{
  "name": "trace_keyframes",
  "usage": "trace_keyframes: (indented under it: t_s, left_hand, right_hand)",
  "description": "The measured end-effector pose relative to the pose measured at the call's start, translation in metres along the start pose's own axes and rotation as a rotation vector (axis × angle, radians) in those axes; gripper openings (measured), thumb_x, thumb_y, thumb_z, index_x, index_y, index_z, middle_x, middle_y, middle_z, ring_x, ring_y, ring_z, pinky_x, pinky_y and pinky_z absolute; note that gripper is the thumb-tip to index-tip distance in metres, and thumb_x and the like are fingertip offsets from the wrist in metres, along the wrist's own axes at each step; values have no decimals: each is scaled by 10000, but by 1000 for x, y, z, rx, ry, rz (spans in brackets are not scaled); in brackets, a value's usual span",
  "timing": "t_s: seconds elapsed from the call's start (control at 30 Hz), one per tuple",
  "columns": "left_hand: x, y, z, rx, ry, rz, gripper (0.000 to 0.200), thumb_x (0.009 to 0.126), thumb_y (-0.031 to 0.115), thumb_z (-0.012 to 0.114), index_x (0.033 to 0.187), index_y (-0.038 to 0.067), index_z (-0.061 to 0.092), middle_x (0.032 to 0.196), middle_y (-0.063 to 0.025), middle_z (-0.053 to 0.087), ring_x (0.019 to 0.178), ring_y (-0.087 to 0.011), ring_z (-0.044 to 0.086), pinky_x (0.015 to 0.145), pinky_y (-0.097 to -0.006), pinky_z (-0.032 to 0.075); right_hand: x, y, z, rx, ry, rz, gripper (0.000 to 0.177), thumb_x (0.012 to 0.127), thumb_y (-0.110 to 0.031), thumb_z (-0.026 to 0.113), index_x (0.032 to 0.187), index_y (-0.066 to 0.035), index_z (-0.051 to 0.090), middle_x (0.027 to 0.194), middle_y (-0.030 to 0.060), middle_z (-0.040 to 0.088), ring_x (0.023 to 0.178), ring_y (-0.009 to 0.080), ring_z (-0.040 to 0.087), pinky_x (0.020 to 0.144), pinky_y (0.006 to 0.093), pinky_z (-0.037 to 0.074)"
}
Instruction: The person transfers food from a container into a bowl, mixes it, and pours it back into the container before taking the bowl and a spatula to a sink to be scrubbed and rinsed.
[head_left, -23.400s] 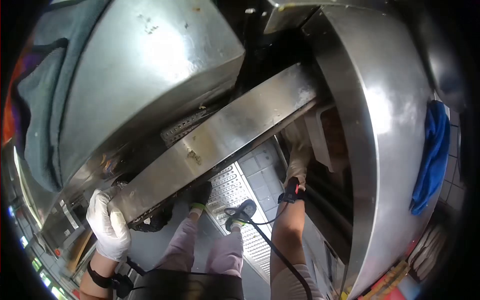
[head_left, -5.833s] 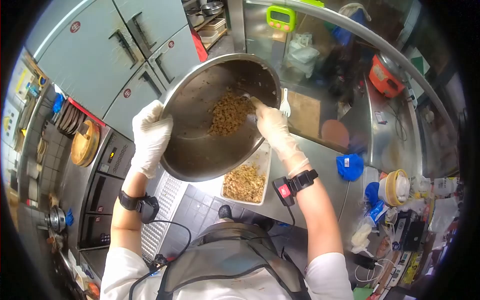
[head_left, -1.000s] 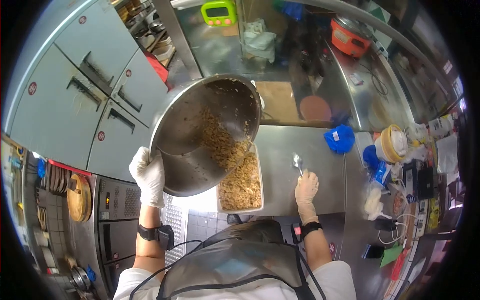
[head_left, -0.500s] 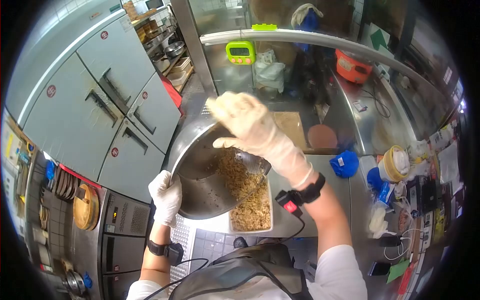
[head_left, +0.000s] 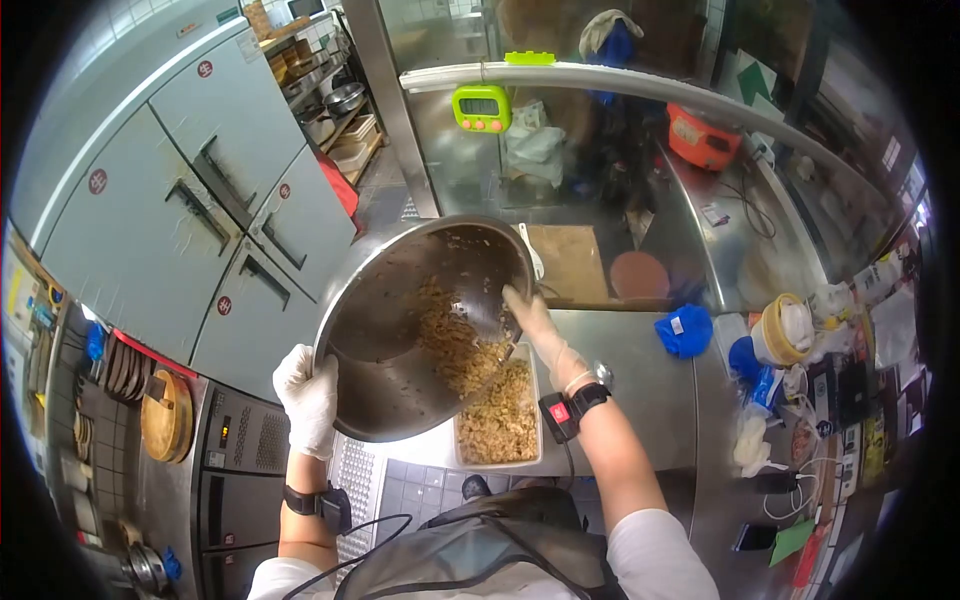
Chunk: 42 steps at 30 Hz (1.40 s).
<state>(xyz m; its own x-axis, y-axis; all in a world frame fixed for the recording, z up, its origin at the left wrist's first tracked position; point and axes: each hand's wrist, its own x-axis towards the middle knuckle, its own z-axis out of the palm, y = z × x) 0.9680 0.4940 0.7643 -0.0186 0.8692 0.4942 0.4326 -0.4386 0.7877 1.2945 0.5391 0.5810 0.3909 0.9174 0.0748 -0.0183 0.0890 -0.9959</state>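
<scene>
A large steel mixing bowl (head_left: 385, 285) is tilted toward the right, its open side facing me. My gloved left hand (head_left: 307, 400) is closed on its left rim. At the opposite rim, my gloved right hand (head_left: 540, 335) grips with the thumb over the inside edge. Crumbly light-brown food (head_left: 445, 330) lies along the bowl's lower right wall and reaches its lip. Beneath that lip stands a white rectangular container (head_left: 498, 466) holding more of the same food (head_left: 500, 425). The bowl hides the container's far left part.
The container stands on a steel counter (head_left: 630, 400). Behind the bowl is a glass partition with a green timer (head_left: 482, 108) on its rail. A blue bundle (head_left: 684, 331) and a yellow-rimmed tub (head_left: 780, 335) sit to the right. Grey refrigerator doors (head_left: 130, 210) fill the left.
My right hand has come down from above the bowl and taken hold of its right rim. The bowl has shifted a little left, and its opening shows more fully.
</scene>
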Motion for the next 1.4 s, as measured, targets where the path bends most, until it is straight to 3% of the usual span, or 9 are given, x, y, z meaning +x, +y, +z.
trace_keyframes:
  t_s: [0.1, 0.2, 0.33, 0.47, 0.67, 0.8, 0.93, 1.07, 1.4]
  left_hand:
    - [4, -11, 4, -33, 43, -40, 275, 748, -86, 585, 604, 72, 412, 591, 61, 363, 580, -41, 309, 509, -223, 282]
    - [7, -7, 8, -34, 71, -16, 245, 743, -78, 589, 606, 55, 436, 576, 50, 366, 582, -46, 315, 507, -229, 284]
    - [8, -3, 17, -11, 23, 16, 243, 755, -73, 589, 605, 51, 443, 569, 53, 373, 572, -43, 313, 497, -230, 286]
    - [5, 7, 9, -76, -17, -19, 257, 750, -82, 588, 595, 59, 440, 567, 53, 377, 564, -42, 310, 495, -225, 285]
    - [8, 22, 1, -81, 74, 11, 323, 742, -99, 603, 587, 76, 380, 577, 63, 369, 573, -32, 309, 500, -218, 280]
    - [11, 10, -7, -160, 50, -108, 296, 734, -96, 610, 600, 87, 421, 602, 77, 384, 581, -23, 324, 504, -208, 281]
    - [8, 20, 2, -265, 28, -212, 230, 735, -94, 606, 638, 74, 481, 632, 80, 438, 605, -13, 357, 531, -189, 297]
    - [11, 30, 9, -310, 10, -203, 155, 745, -95, 591, 716, 55, 563, 681, 74, 486, 613, -16, 371, 558, -182, 319]
    - [1, 4, 3, -220, -17, -216, 241, 730, -89, 600, 612, 69, 462, 597, 69, 426, 574, -18, 338, 500, -202, 294]
  right_hand:
    - [-37, -48, -4, -1187, -438, 261, 439, 860, -396, 639, 1045, 1, 660, 996, 179, 678, 925, 264, 651, 849, 358, 478]
    - [-44, -139, 32, -1308, -476, 6, 372, 861, -378, 617, 954, -22, 670, 1010, 189, 655, 985, 305, 624, 804, 375, 488]
    - [1, -151, 72, -832, -152, -1440, 213, 836, -255, 587, 766, -65, 653, 781, 169, 637, 726, 288, 616, 736, 343, 493]
    - [55, -177, 80, -1328, -673, -769, 249, 862, -203, 533, 1048, -58, 616, 1063, 150, 625, 1030, 272, 583, 803, 380, 500]
    - [-1, -26, 74, -1023, -361, -570, 300, 900, -242, 516, 1096, -25, 582, 1284, 168, 480, 1095, 383, 534, 864, 449, 487]
    - [13, -104, 85, -1122, -527, -292, 279, 895, -282, 519, 991, -45, 630, 888, 186, 648, 836, 352, 638, 712, 491, 513]
    - [-19, -170, 89, -379, -260, -808, 272, 918, -193, 427, 1094, -65, 589, 942, 144, 658, 805, 305, 653, 731, 427, 522]
    - [-19, -148, 221, -1201, -435, -822, 219, 803, -183, 538, 922, -113, 708, 1053, 96, 642, 987, 240, 573, 853, 384, 439]
    - [-60, -51, 122, -1590, -888, -999, 157, 794, -154, 556, 839, -121, 702, 848, 38, 657, 840, 257, 628, 745, 388, 481]
